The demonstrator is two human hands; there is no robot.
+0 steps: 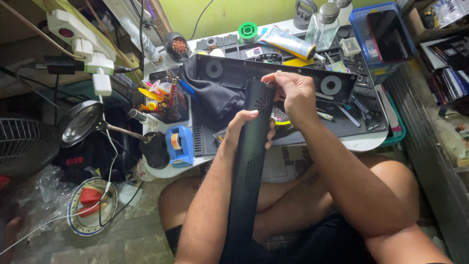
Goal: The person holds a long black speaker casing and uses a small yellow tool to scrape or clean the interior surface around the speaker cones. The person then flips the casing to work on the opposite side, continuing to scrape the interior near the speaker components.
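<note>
A long black perforated cover panel [250, 166] stands nearly upright between my knees and the low white table [361, 143]. My left hand [243, 128] wraps around its upper part from the left. My right hand [292, 95] grips its top end, fingers curled over the edge. Behind the panel lies a long black speaker housing [229, 72] with two round grey rings, tilted open on the work mat. A dark cloth [215, 98] is draped over the housing's left end.
A blue tape dispenser [179, 144], a tool cup [161, 95], a green spool [247, 32], a glass bottle [322, 27], a tube [288, 43] and small tools crowd the table. A magnifier lamp [80, 122] and fan [24, 144] stand left; a plate [90, 208] lies on the floor.
</note>
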